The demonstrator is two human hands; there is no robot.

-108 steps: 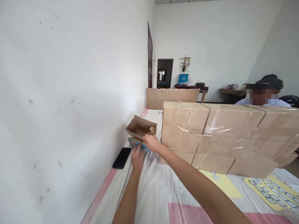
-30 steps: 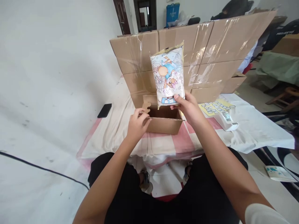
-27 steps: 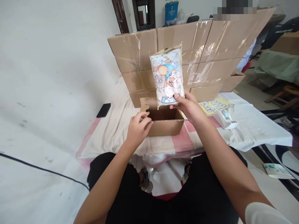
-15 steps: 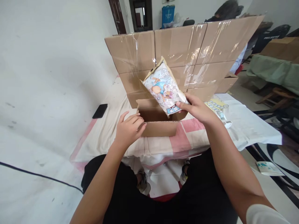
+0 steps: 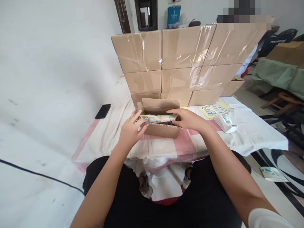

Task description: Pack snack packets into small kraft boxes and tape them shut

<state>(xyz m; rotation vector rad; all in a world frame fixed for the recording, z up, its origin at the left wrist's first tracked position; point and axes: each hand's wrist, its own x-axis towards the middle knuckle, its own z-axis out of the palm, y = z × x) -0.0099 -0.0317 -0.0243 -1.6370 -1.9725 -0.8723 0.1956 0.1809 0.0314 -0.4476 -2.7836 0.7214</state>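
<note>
A small open cardboard box [image 5: 163, 130] sits on the cloth in front of me. Inside it, near the front wall, a cartoon-printed packet [image 5: 158, 119] stands on edge with its yellowish upper rim showing. My left hand [image 5: 133, 128] grips the box at its left front corner, fingers over the edge beside the packet's left end. At the packet's right end, my right hand [image 5: 188, 119] reaches into the box with thumb and fingers closed on it. The lower part of the packet is hidden by the front wall.
Behind the box rises a stack of taped cartons [image 5: 180, 47]. A black phone [image 5: 103, 111] lies left on the table cloth [image 5: 114, 126]. To the right are a yellow sticker sheet [image 5: 215, 109] and a white tape dispenser [image 5: 225, 123]. A person is partly visible behind the cartons.
My right hand has lowered the packet from above the box into it, moving down and slightly left. My left hand stays at the box's left corner.
</note>
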